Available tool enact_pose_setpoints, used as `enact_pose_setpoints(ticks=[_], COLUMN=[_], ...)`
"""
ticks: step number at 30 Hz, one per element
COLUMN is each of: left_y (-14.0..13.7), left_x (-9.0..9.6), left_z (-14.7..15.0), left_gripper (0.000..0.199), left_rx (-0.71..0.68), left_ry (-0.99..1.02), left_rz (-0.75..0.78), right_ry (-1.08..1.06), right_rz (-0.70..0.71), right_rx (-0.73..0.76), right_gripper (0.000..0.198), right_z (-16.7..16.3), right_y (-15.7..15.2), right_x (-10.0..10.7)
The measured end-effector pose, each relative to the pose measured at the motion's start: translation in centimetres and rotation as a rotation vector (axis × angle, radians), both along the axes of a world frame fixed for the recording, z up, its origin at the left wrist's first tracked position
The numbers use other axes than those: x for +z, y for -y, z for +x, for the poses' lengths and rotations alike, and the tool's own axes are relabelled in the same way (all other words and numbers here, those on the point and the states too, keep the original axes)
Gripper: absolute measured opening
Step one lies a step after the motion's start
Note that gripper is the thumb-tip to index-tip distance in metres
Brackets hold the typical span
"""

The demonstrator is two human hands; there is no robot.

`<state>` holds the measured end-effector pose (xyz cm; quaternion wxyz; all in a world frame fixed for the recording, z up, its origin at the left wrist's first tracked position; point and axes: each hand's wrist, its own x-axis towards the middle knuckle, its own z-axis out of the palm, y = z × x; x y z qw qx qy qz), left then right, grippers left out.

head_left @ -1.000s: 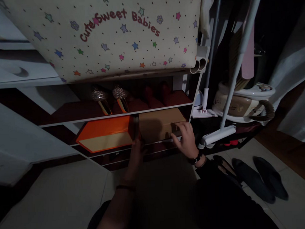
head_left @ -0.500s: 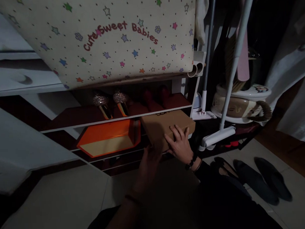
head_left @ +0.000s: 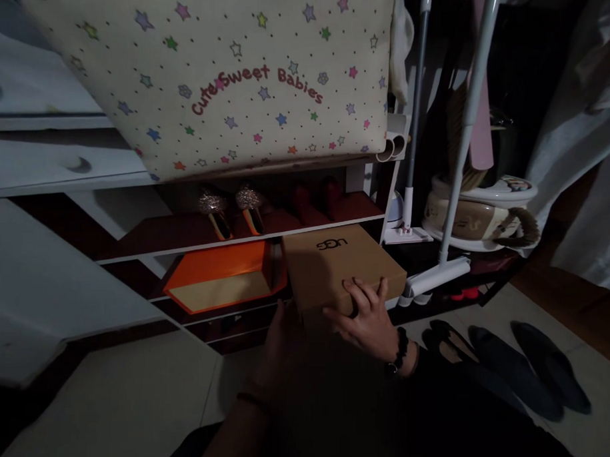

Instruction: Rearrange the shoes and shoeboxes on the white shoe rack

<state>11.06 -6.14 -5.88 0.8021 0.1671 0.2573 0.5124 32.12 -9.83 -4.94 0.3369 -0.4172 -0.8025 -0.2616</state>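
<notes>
Carton (head_left: 336, 257): right hand (head_left: 369, 323) on near edge, fingers spread.
Orange box (head_left: 224, 274): ahead-left of left hand (head_left: 279, 339); hold unclear.

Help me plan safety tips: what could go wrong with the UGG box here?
The UGG box juts out of the shelf unit, so it could tip if the right hand slips; whether the left hand supports it is too dark to tell. Its right corner might also knock the white mop head nearby.
</notes>
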Motion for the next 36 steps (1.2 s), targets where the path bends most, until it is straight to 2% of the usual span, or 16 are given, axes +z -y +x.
enact_pose_setpoints(ticks=[5, 11, 14, 16, 19, 24, 32, 36], left_y=[-0.2, 0.1, 0.3, 0.2, -0.2, -1.0, -0.9, -1.4], left_x=[0.4, 0.3, -0.1, -0.5, -0.9, -0.7, 0.0, -0.5], left_z=[0.1, -0.2, 0.2, 0.4, 0.3, 0.0, 0.0, -0.9], left_gripper=[0.048, 0.048, 0.049, 0.048, 0.048, 0.044, 0.035, 0.039], left_rx=[-0.007, -0.012, -0.037, 0.012, 0.09, 0.154, 0.126, 0.194], left_ry=[0.023, -0.11, -0.102, -0.113, -0.149, -0.153, -0.095, -0.057], left_rz=[-0.003, -0.103, -0.039, 0.03, 0.083, 0.084, -0.018, -0.026], right_ry=[-0.023, -0.062, -0.08, -0.079, -0.073, -0.075, -0.127, -0.287], right_rz=[0.024, 0.027, 0.049, 0.047, 0.045, -0.002, -0.058, -0.098], right_rx=[0.061, 0.094, 0.112, 0.139, 0.198, 0.241, 0.241, 0.244], right_gripper=[0.066, 0.07, 0.077, 0.083, 0.091, 0.096, 0.112, 0.125], right_z=[1.2, 2.4, 3.2, 4.2, 6.1, 8.8, 10.1, 11.2], right_y=[1.7, 3.8, 3.9, 3.7, 3.6, 4.5, 4.0, 5.8], right_x=[0.3, -0.5, -1.2, -1.3, -0.5, 1.0, 0.2, 1.0])
